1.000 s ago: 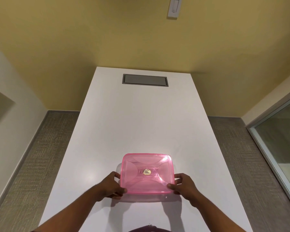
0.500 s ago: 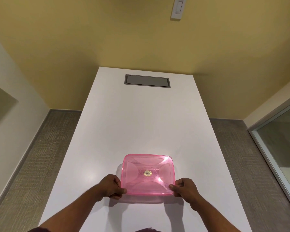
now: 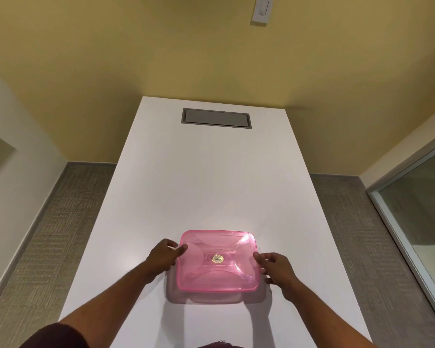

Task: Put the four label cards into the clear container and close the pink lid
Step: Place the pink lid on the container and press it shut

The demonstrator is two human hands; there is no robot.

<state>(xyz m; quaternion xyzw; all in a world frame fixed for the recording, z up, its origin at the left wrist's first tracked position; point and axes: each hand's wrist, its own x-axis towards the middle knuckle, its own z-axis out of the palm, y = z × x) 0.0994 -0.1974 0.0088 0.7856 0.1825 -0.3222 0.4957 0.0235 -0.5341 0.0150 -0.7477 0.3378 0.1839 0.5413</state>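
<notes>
The pink lid [image 3: 217, 261] lies flat on top of the clear container [image 3: 212, 296], of which only a thin strip shows under the near edge. It sits on the near part of the white table [image 3: 211, 187]. My left hand [image 3: 164, 257] is at the lid's left edge, thumb on top near the far corner. At the right edge, my right hand [image 3: 274, 268] has its fingertips against the rim. No label cards are visible; the tinted lid hides the inside.
A grey recessed hatch [image 3: 216, 118] is set in the table's far end. The table's side edges drop to carpet [image 3: 60, 222]. A glass partition [image 3: 422, 212] stands at the right and a yellow wall behind.
Both hands have slid from the lid's near corners forward along its sides. The lid and container have stayed in place.
</notes>
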